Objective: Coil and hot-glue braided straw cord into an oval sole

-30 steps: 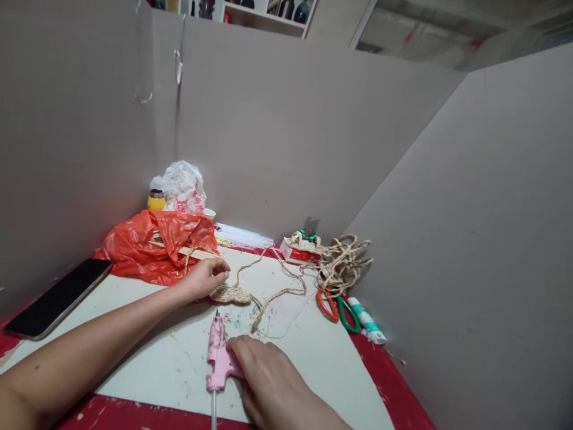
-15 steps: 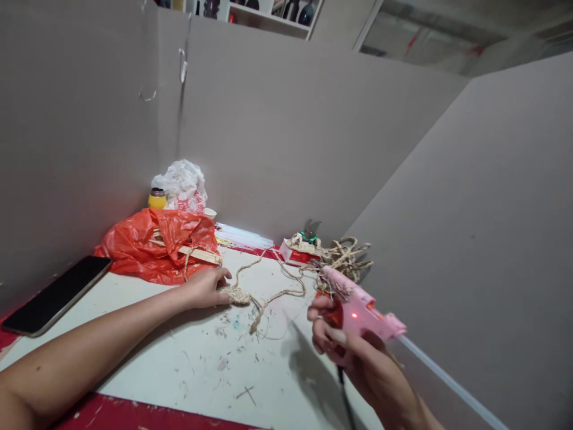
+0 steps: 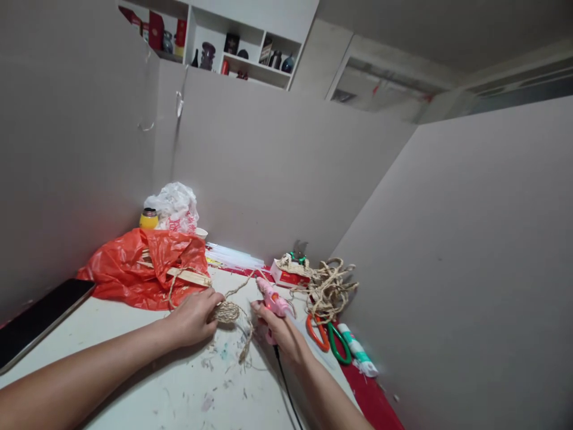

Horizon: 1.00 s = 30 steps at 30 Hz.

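Observation:
My left hand (image 3: 196, 315) is closed on the edge of a small flat coil of jute rope (image 3: 226, 312) above the white board. A loose tail of the rope runs from the coil toward the back and another end hangs down to its right. In my right hand (image 3: 278, 332) is a pink glue gun (image 3: 274, 298), my fingers wrapped round its handle. Its nozzle points up and away, to the right of the coil and apart from it. A black cord (image 3: 283, 379) trails down from the handle.
On the left lie a phone (image 3: 47, 322) and a red plastic bag (image 3: 120, 269) with wooden sticks. Glue sticks (image 3: 235, 257) lie at the back. To the right are a rope bundle (image 3: 331, 289), scissors with orange and green handles (image 3: 341, 343) and a white-green roll (image 3: 358, 351). Grey partitions surround the table.
My right hand has brought the glue gun left and toward the coil, uncovering the scissors and roll. My left hand now holds the coil tilted up. The view has tipped upward.

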Motion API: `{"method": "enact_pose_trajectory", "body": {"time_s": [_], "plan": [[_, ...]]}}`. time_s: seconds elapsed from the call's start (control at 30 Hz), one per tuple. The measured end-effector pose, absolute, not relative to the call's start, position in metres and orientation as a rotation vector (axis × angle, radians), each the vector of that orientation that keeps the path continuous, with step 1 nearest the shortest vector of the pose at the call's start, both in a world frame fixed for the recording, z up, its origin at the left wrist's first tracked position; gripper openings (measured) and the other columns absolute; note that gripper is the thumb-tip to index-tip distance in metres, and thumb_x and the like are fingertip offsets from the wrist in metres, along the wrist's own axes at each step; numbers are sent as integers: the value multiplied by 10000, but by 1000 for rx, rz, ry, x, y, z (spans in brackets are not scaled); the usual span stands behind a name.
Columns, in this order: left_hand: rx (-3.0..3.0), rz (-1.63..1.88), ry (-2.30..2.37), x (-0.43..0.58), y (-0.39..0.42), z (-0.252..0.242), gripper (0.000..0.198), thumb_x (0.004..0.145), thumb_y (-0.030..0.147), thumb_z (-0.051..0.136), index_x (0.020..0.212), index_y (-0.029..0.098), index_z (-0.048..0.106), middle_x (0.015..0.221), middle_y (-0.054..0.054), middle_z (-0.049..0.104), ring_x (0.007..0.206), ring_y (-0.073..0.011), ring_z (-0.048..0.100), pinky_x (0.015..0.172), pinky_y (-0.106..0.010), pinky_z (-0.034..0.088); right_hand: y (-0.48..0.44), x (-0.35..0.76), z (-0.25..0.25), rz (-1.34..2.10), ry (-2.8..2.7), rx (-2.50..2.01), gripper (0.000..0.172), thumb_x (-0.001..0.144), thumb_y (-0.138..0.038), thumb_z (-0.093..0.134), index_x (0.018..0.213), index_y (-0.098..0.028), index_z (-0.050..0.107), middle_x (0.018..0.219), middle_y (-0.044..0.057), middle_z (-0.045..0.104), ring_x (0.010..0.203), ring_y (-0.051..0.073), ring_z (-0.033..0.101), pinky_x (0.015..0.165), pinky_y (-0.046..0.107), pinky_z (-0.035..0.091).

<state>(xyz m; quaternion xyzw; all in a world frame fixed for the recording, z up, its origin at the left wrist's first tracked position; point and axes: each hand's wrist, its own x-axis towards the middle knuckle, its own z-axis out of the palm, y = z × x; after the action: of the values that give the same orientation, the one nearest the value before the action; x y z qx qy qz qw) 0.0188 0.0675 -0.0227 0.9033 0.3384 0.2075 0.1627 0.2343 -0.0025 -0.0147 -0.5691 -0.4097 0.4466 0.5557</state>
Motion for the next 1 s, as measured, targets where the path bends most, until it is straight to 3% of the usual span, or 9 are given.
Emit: {"method": "enact_pose_trajectory", "body": {"time_s": [0.1,0.2,0.37,0.47,0.57,0.67,0.77,0.9,1.0], "plan": [[2563,610,965,19,70,-24,317,746,159,542,1056,211,592,952,-64,620,869,-227,590,754,-306,437,9,229,-22,1080,-1060,-1333,305,765,-409,744,885,-147,644,557,-80,458,428,68,372,373,186,232],[2525,642,958,20,71,-27,309,738,157,541,1038,203,599,945,-63,620,854,-223,590,749,-307,441,14,222,-25,1109,-1171,-1293,185,878,-318,673,912,-142,624,635,-68,526,444,64,430,402,181,333],[2402,690,905,21,67,-20,358,711,185,602,1068,217,618,1019,-65,657,933,-237,609,832,-336,460,8,214,-17,1051,-1213,-1220,224,708,-263,771,700,-160,572,580,-67,497,497,81,410,429,195,292],[2290,748,858,20,64,-6,563,653,248,708,1202,228,583,1235,-94,629,1130,-281,566,988,-393,412,0,218,-5,1019,-1192,-1197,203,727,-301,732,736,-167,581,641,-44,536,531,98,454,462,206,328],[2121,851,875,18,63,12,595,745,366,674,1294,203,515,1350,-133,562,1211,-286,525,1037,-426,389,-8,228,10,993,-1177,-1175,225,731,-333,731,828,-167,615,728,-16,571,609,133,532,531,236,411],[1940,919,871,18,60,26,399,893,453,468,1144,163,580,1150,-123,663,1069,-236,609,950,-380,466,-15,236,25,998,-1186,-1154,257,729,-358,727,867,-161,637,706,-12,558,611,147,540,524,247,418],[1821,862,830,20,50,36,406,912,487,405,1039,156,602,948,-92,705,845,-195,658,778,-334,524,-24,235,35,1034,-1229,-1122,243,740,-359,722,861,-168,633,685,-17,550,587,137,524,487,226,377],[1487,564,597,25,27,43,373,805,503,613,985,179,573,827,-14,660,694,-130,594,657,-261,466,-38,222,48,1097,-1313,-1088,201,754,-346,734,797,-185,621,659,-29,546,568,124,497,506,225,381],[1425,505,546,28,15,45,324,704,327,749,878,182,517,733,48,594,611,-76,507,572,-193,387,-46,214,60,1098,-1418,-1142,157,746,-288,757,785,-201,634,637,-38,547,580,130,480,558,237,410]]}}
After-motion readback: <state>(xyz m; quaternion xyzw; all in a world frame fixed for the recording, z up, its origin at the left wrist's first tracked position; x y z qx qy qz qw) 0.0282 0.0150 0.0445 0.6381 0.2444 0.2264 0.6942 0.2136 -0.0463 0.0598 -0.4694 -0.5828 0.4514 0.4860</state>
